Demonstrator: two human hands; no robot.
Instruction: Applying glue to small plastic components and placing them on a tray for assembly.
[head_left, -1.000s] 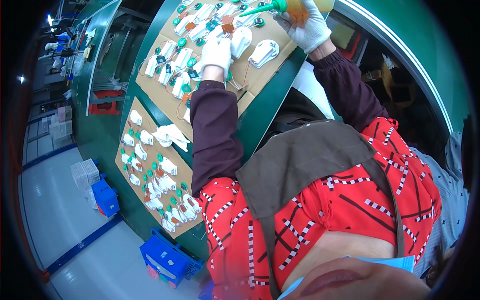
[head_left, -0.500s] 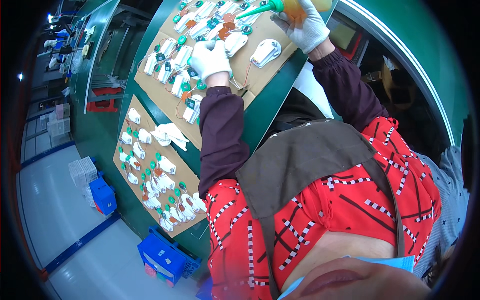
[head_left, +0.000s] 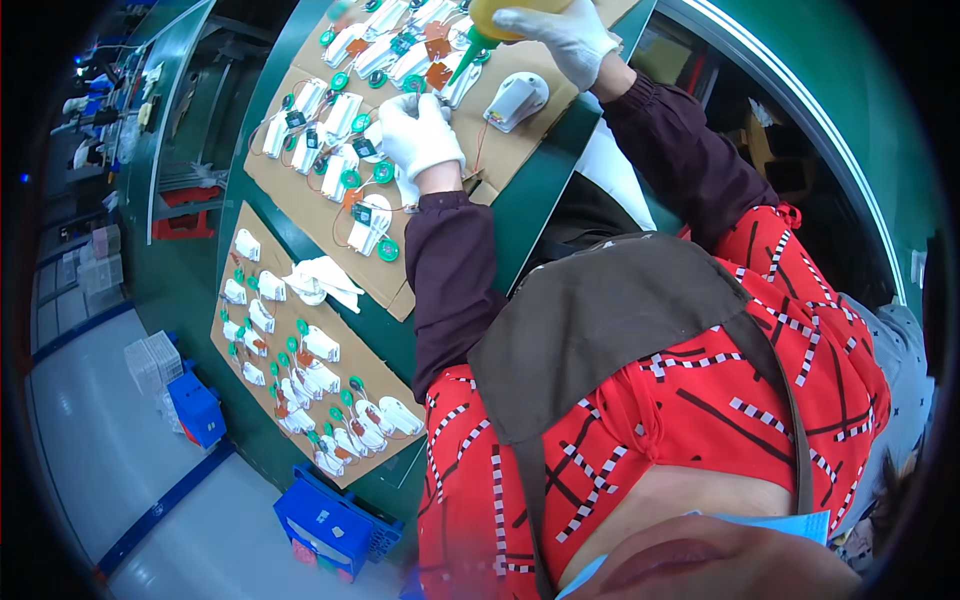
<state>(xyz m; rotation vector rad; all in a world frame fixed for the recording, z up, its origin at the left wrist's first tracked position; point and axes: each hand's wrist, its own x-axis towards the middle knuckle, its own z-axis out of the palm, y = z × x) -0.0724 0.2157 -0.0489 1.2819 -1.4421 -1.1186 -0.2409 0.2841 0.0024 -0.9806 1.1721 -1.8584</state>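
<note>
My right hand (head_left: pixel 572 42), in a white glove, grips a yellow squeeze bottle (head_left: pixel 512 16) with a green nozzle. The bottle is tilted, and its nozzle tip points down and left among the parts, just above my left hand's fingers. My left hand (head_left: pixel 420 138), also gloved, is closed with its fingertips together; what they hold is hidden. Around it lie white plastic housings with wires, green round discs (head_left: pixel 383 172) and small orange-brown squares (head_left: pixel 439 75). A single white housing (head_left: pixel 516 100) lies to the right, with thin wires coming from it.
The parts lie on a brown cardboard sheet (head_left: pixel 300 185) on a green table (head_left: pixel 540 170). A second cardboard sheet (head_left: pixel 232 345) at the left carries several more housings and discs. A crumpled white cloth (head_left: pixel 322 281) lies between them. Blue bins (head_left: pixel 318 522) stand below the table edge.
My right hand has brought the bottle left and down, turning its nozzle from pointing left to pointing steeply down near my left hand. The whole view has shifted slightly.
</note>
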